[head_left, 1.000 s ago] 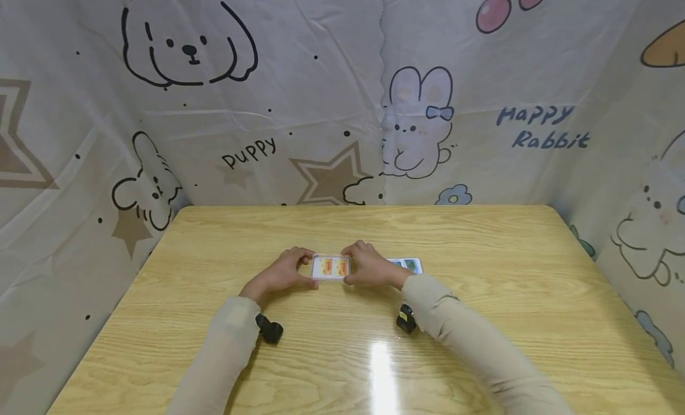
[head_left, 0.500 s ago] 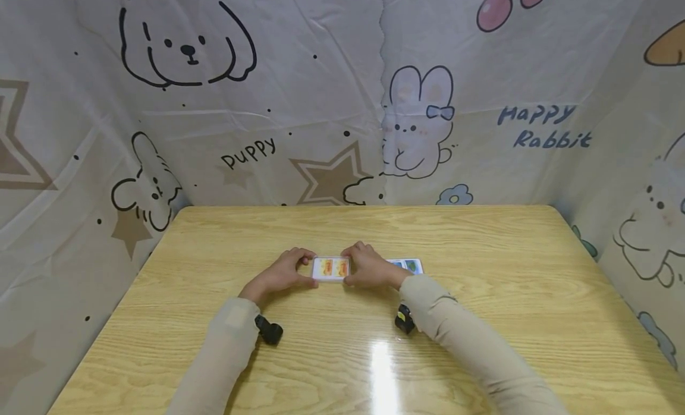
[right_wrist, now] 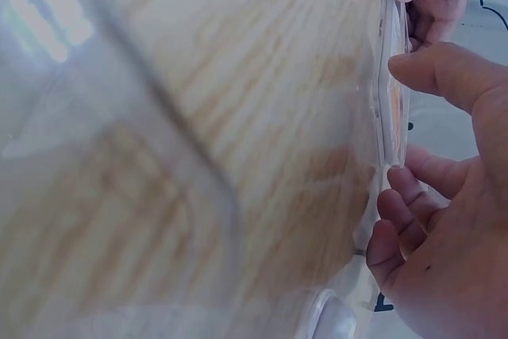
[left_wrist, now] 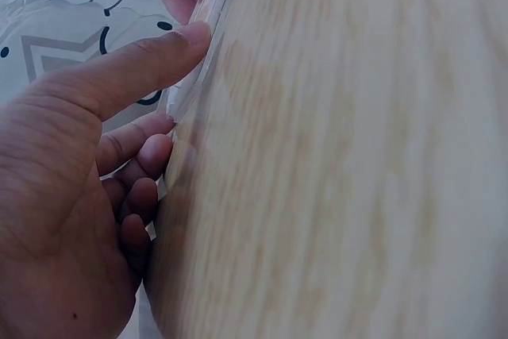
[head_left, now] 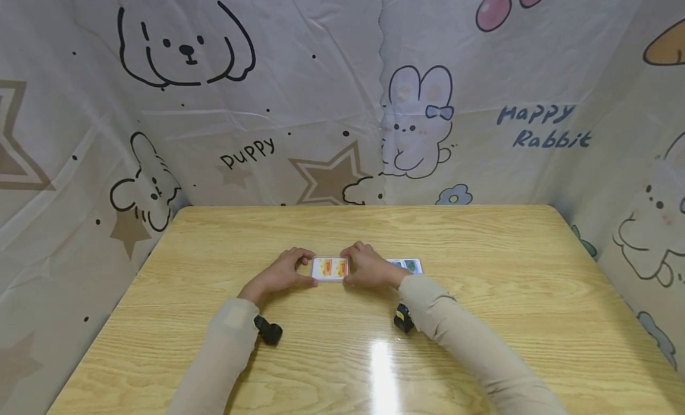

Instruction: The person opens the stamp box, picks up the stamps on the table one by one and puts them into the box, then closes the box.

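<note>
A flat clear plastic case with orange and yellow pictures lies face up near the middle of the table. At its left end, my left hand grips the case between thumb and fingers. My right hand pinches the opposite end in the same way. Seen edge-on in the right wrist view, the case is thin and holds something white. Partly hidden behind my right wrist is a second flat piece with blue and green pictures.
The wooden table runs back to a printed cloth hung around it. Black wrist cameras hang below both wrists. A blurred transparent edge crosses the near left of the right wrist view.
Both hands keep their hold on the case, which sits very slightly lower in the head view than a second ago. Otherwise little differs.
</note>
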{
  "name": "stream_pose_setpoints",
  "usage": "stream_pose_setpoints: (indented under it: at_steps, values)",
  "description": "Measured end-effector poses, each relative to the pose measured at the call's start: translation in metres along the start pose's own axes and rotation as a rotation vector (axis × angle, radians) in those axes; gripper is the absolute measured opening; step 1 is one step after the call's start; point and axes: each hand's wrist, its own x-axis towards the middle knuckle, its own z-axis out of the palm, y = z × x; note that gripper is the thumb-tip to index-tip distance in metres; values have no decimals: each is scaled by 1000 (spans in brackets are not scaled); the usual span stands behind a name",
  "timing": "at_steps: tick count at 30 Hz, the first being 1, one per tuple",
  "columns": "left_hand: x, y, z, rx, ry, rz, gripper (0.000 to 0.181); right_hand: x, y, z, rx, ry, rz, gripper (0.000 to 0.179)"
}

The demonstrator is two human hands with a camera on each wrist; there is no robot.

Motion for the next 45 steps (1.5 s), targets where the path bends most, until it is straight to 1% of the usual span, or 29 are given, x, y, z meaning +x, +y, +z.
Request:
stream_pose_setpoints:
  at_steps: [4, 11, 16, 19, 23, 27, 31, 34, 37, 40, 45]
  values:
    - [0, 2, 0, -4, 2, 7, 63, -1, 2, 0, -8, 1, 9, 64]
    - [2, 5, 2, -2, 1, -2, 63, -2, 5, -2, -21, -6, 13, 65]
    - [4, 6, 4, -6, -7, -4, 62, -6, 6, -4, -5, -8, 20, 71]
    - [6, 4, 3, -22, -24, 4, 66, -11, 6, -10, 36, -14, 18, 73]
    - [6, 5, 0, -55, -38, 27, 72, -22, 7, -18, 93, -20, 7, 69]
    - [3, 10, 1, -93, -5, 50, 72, -36, 11, -25, 149, -15, -16, 66]
    - [5, 19, 6, -122, 55, 79, 68, -56, 17, -31, 188, -11, -60, 65]
    - [9, 32, 10, -162, 90, 85, 67, -74, 22, -36, 216, -26, -80, 64]
    - [12, 45, 14, -202, 110, 84, 67, -90, 28, -39, 239, -51, -102, 65]
    - [15, 58, 20, -227, 98, 94, 67, -105, 34, -43, 260, -66, -118, 65]
    - [23, 76, 35, -255, 50, 116, 68, -127, 41, -46, 279, -104, -99, 68]
